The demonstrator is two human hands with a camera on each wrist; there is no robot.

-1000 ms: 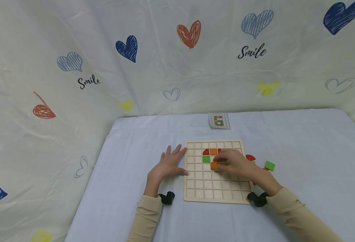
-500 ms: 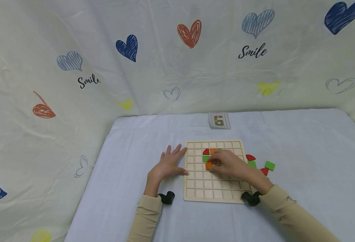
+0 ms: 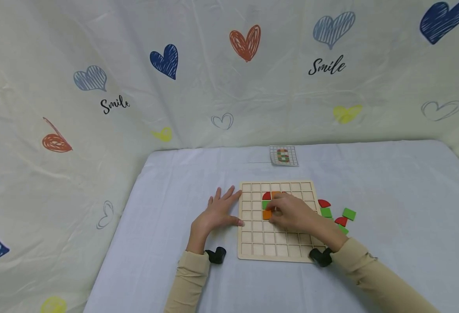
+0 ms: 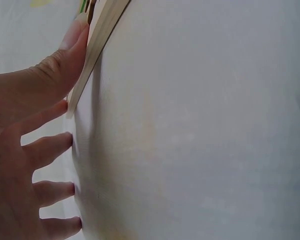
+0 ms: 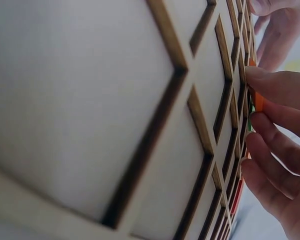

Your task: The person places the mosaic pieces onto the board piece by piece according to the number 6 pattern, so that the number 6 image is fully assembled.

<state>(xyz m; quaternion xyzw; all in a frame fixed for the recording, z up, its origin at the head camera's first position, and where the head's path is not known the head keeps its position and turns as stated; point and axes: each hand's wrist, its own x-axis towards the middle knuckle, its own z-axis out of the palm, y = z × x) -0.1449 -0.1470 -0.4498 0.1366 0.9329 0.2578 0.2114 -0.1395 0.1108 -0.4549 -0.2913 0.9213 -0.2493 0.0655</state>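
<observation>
A wooden grid board (image 3: 253, 239) lies on the table. My left hand (image 3: 215, 215) spreads its fingers at the board's left side, with the thumb and forefinger touching the edge; in the left wrist view, the thumb (image 4: 65, 57) presses on the rim. Over the board, my right hand (image 3: 294, 213) pinches an orange square tile (image 3: 267, 214) between thumb and finger, just below a green tile (image 3: 266, 204). That orange tile (image 5: 258, 101) looks tilted in the right wrist view. A red rounded tile (image 3: 267, 196) and another orange tile (image 3: 276, 194) sit in the upper row, partly covered by my fingers.
Loose red and green pieces lie right of the board, among them a red piece (image 3: 324, 203) and a green square (image 3: 348, 214). A small grid card (image 3: 284, 156) with a coloured pattern lies at the table's back. A heart-printed cloth (image 3: 198, 95) hangs behind.
My right hand has moved left across the board with the orange tile, bringing it under the green one. More loose pieces show at the right. My left hand stays put.
</observation>
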